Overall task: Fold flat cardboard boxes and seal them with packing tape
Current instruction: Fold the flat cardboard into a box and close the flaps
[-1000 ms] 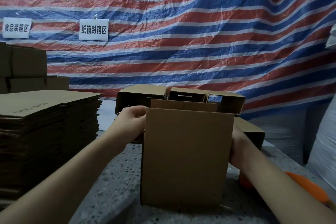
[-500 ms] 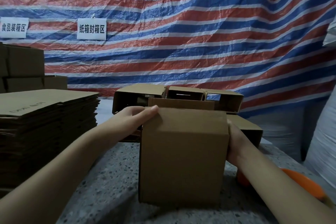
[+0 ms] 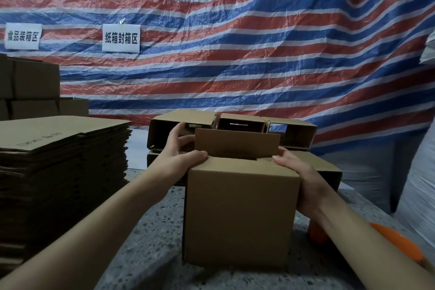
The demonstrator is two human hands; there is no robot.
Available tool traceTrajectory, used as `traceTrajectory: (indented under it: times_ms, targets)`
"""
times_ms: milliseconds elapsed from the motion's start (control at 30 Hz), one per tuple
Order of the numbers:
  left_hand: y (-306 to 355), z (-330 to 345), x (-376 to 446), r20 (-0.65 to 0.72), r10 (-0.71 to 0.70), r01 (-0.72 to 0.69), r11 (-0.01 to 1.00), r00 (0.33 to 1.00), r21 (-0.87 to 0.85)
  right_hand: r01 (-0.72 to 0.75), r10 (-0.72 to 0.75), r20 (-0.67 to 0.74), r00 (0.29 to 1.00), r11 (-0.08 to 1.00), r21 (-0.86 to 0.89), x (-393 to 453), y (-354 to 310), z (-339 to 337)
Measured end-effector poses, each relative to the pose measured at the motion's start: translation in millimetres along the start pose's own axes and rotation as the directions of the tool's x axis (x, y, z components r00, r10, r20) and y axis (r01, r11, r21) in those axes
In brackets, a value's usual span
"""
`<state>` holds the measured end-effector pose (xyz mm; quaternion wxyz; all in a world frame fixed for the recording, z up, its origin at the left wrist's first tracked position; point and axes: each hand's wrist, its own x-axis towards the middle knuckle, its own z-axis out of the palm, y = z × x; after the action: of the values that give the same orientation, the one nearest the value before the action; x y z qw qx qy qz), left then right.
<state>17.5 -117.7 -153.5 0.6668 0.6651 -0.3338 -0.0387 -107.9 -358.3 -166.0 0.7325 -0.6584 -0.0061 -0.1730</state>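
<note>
My only view comes from the head camera, looking forward and slightly down, close over the box (image 3: 240, 209) on the table (image 3: 150, 238), facing the striped tarp (image 3: 235, 30).

2 hands (image 3: 179, 160), 1 box in hand (image 3: 240, 214), 1 flat-carton stack (image 3: 58, 172), 2 wall signs (image 3: 121, 38), approx. 3 open boxes behind (image 3: 242, 122).

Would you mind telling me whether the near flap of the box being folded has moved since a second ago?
Yes. The near flap has swung from upright down and away, toward the far flap, which stands upright.
</note>
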Motion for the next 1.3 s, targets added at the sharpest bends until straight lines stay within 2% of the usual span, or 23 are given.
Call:
traceTrajectory:
  times_ms: [200, 333, 433, 667, 767, 833, 900, 933, 1033, 1133, 1167, 1300]
  targets:
    - [-1.7, 1.3, -1.4, 0.041, 0.052, -0.05, 0.997, 0.998, -0.051, 0.055, -0.063, 0.101, 0.993, 0.995, 0.08, -1.5, -2.3, -2.6]
    - [1.3, -0.6, -3.0, 0.016, 0.085, -0.084, 0.996, 0.996, -0.04, 0.089, -0.097, 0.076, 0.992, 0.99, 0.106, -2.3, -2.8, -3.5]
    - [3.4, -1.9, -6.2, 0.068, 0.068, -0.067, 0.998, 0.995, -0.013, 0.099, -0.101, 0.021, 0.995, 0.993, 0.069, -3.2, 0.2, -3.9]
    - [10.1, -4.4, -8.7, 0.069, 0.03, -0.039, 0.99, 0.997, 0.138, 0.072, -0.072, 0.017, 0.997, 0.997, 0.012, -1.0, -1.6, 1.8]
    - [25.2, -5.7, -9.8, 0.061, -0.004, -0.014, 0.957, 0.998, 0.289, 0.054, -0.054, 0.028, 0.998, 0.999, 0.005, -0.5, -2.3, 1.0]
    - [38.0, -2.4, -12.7, 0.04, 0.061, -0.072, 0.86, 0.997, 0.505, 0.049, -0.049, 0.028, 0.998, 0.999, 0.001, 0.6, -1.3, -0.2]
    - [49.6, 14.2, -23.3, 0.069, 0.237, -0.213, 0.665, 0.969, 0.716, 0.046, -0.045, 0.027, 0.999, 0.999, -0.005, 2.4, -0.9, -2.0]
    - [52.7, 26.1, -30.3, 0.119, 0.298, -0.28, 0.585, 0.947, 0.761, 0.039, -0.039, 0.025, 0.999, 0.999, -0.011, 3.5, -1.0, -3.0]
    - [47.9, 60.8, -46.2, 0.305, 0.261, -0.392, 0.416, 0.916, 0.821, 0.021, -0.02, 0.048, 0.999, 1.0, -0.013, 4.8, -1.5, -5.2]
    - [34.8, 70.5, -46.1, 0.375, 0.248, -0.424, 0.186, 0.893, 0.886, 0.022, -0.02, 0.031, 0.999, 0.999, -0.038, 3.5, -3.3, -6.0]
    - [32.4, 69.2, -44.5, 0.378, 0.273, -0.429, 0.157, 0.884, 0.89, 0.019, -0.018, 0.024, 1.0, 0.999, -0.048, 3.5, -3.7, -6.1]
    - [26.5, 67.2, -40.1, 0.381, 0.31, -0.444, 0.164, 0.871, 0.881, -0.025, 0.022, -0.021, 1.0, 0.987, -0.161, 2.5, -7.2, -7.6]
